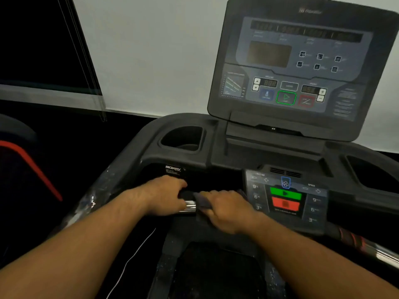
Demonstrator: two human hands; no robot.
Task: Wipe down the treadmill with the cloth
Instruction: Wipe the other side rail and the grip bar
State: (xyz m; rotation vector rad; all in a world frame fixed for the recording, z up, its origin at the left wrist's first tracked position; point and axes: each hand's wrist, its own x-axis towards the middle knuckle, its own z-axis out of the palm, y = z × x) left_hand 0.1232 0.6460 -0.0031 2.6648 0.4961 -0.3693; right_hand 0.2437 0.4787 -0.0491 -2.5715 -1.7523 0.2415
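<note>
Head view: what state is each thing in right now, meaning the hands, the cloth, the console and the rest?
left hand: grips the handlebar.
right hand: grips the cloth and presses it on that bar.
cloth: bunched, wrapped over the bar.
handlebar: chrome section bare between the hands.
upper console: main screen dark.
cup holder: nothing visible inside.
white cable: hanging loose.

Pale grey-white wall (151,50) behind, evenly lit. Dark glass pane (36,39) upper left, thin frame lines along its right edge; pale sill (43,93) beneath. Very dark floor (86,147), detail lost in shadow. Dark rounded machine (28,165) with red stripe at left edge. Thin white cable (133,255) trailing lower centre
</note>
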